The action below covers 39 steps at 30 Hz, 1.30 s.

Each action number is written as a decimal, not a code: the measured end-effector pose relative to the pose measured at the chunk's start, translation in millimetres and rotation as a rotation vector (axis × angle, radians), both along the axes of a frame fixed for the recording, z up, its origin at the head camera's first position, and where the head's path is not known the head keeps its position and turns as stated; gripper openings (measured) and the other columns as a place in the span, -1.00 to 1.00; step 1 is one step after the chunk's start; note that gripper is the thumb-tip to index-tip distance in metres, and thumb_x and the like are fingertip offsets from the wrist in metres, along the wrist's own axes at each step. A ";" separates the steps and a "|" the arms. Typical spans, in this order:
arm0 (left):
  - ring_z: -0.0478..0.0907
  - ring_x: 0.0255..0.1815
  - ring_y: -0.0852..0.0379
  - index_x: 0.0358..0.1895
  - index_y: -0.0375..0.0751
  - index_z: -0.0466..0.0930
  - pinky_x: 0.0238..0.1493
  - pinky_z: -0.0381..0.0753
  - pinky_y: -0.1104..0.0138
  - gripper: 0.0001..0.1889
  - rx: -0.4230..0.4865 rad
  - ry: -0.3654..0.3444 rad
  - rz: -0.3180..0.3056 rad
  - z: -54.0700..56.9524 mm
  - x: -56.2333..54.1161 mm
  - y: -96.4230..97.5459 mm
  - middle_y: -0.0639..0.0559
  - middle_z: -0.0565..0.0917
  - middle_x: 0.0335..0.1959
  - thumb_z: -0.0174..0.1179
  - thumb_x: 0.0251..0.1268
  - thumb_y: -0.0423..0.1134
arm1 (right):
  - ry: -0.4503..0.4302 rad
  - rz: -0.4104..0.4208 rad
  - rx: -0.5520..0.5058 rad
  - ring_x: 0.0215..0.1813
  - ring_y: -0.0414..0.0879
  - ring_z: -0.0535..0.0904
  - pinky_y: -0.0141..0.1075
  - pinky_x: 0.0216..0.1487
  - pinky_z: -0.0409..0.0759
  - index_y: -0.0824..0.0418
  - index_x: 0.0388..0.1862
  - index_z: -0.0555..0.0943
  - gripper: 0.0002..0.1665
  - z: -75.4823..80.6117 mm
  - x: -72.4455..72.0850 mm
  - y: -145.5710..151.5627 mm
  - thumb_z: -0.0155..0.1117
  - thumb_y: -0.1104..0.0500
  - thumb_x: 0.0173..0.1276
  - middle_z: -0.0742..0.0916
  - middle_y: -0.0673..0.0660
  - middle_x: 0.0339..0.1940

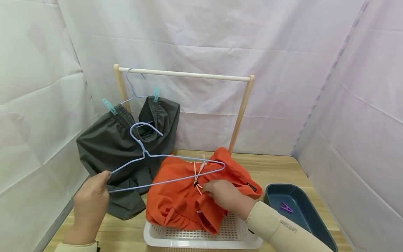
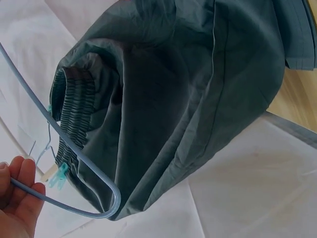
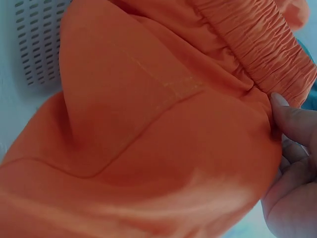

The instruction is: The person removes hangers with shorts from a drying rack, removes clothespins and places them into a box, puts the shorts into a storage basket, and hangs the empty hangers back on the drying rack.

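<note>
My left hand (image 1: 91,203) grips one end of a light blue wire hanger (image 1: 145,152), held up with its hook pointing away. In the left wrist view, thumb and fingers close round the hanger's wire near its rounded corner. Orange drawstring shorts (image 1: 176,199) lie bunched over a white perforated basket (image 1: 201,243), overlapped by the hanger's far end in the head view. With my right hand (image 1: 225,196) I pinch the orange cloth; the right wrist view puts thumb and fingers just below the gathered elastic waistband (image 3: 267,44).
Dark grey-green shorts (image 1: 104,147) hang at the left from another blue hanger, held by teal clothespins (image 1: 109,106), on a wooden rack (image 1: 185,74). A dark blue tray (image 1: 321,224) with a purple clothespin (image 1: 286,207) stands at the right. White cloth walls (image 1: 355,140) surround the table.
</note>
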<state>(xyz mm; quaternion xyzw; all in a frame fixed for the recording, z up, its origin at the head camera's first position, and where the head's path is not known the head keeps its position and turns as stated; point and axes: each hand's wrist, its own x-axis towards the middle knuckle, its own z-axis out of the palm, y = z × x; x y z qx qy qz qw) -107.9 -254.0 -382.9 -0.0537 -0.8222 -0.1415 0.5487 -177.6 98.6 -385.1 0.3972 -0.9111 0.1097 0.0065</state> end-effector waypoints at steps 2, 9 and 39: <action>0.59 -0.39 -0.23 -0.30 -0.46 0.59 -0.38 0.52 0.00 -0.81 -0.005 -0.024 0.004 0.5 0.5 1.3 -0.30 0.66 -0.40 -0.03 0.18 -0.62 | -0.007 0.014 0.009 -0.27 -0.24 0.56 -0.37 -0.07 0.62 0.08 -0.22 0.70 -0.79 -0.6 0.3 -3.8 0.26 0.35 0.28 0.70 -0.11 -0.31; 0.60 -0.39 -0.24 -0.30 -0.44 0.61 -0.37 0.50 0.03 -0.80 0.021 -0.023 -0.016 -2.8 -3.5 3.4 -0.30 0.67 -0.42 0.11 0.02 -0.68 | -0.030 0.056 0.051 -0.28 -0.27 0.55 -0.39 -0.08 0.60 0.04 -0.25 0.69 -0.75 -4.7 0.6 -14.5 0.25 0.38 0.26 0.69 -0.14 -0.33; 0.63 -0.44 -0.23 -0.32 -0.45 0.63 -0.48 0.55 -0.03 -0.81 0.002 -0.042 -0.041 -1.9 -5.5 12.8 -0.28 0.69 -0.44 0.24 -0.06 -0.65 | -0.033 0.145 0.168 -0.38 -0.33 0.50 -0.51 -0.17 0.54 0.00 -0.28 0.68 -0.77 -33.3 -1.9 -36.9 0.25 0.35 0.27 0.66 -0.17 -0.43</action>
